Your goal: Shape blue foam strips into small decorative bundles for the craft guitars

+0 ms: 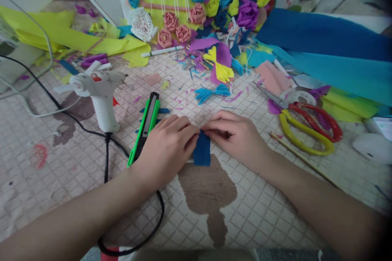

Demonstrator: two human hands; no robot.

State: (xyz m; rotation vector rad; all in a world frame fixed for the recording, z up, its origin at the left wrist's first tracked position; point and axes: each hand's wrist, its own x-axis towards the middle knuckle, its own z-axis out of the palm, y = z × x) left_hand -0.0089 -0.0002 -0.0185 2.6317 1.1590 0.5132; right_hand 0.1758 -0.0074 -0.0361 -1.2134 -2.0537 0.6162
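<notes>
A small dark blue strip of paper [202,151] lies on the table in front of me, its upper end between my fingertips. My left hand [171,147] pinches the upper left corner. From the other side my right hand [237,136] has its thumb and fingers closed on the upper right corner. Beside my left hand, partly under it, is a green and black utility knife [147,124]. Just beyond my hands lie a light blue paper bow [212,94] and a yellow paper bow [219,65].
A white glue gun [102,98] stands at left, its black cord [162,208] looping near my left forearm. Scissors [306,130] and a thin wooden stick [301,157] lie at right. Paper flowers [171,20], blue paper sheets [324,36] and yellow paper [101,45] fill the back.
</notes>
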